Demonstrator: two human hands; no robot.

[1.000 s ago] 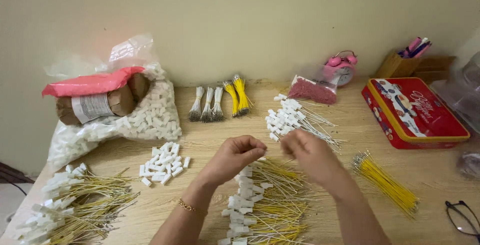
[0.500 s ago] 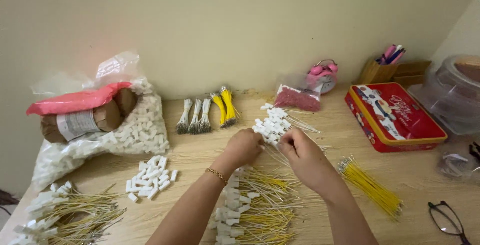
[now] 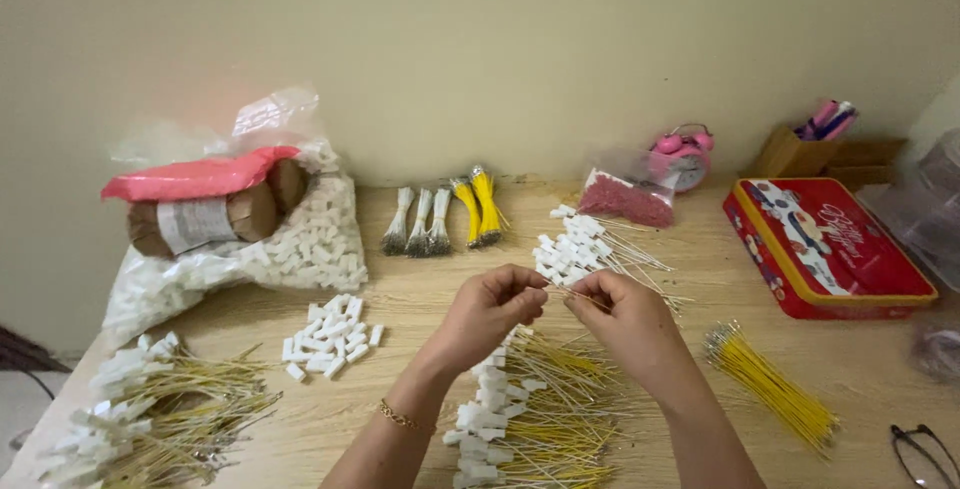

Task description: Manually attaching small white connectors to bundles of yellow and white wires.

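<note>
- Head view: our left hand [image 3: 487, 311] and right hand [image 3: 622, 317] meet, fingertips pinching a thin yellow wire [image 3: 566, 295] between them.
- Just below the wire lies a pile of wires with white connectors [image 3: 520, 419].
- Left of that pile, loose white connectors [image 3: 330, 336]; right of it, a bare yellow wire bundle [image 3: 770, 386].
- Beyond, a red tin [image 3: 830, 249].

Hands [image 3: 560, 314] lower, wire newly pinched
</note>
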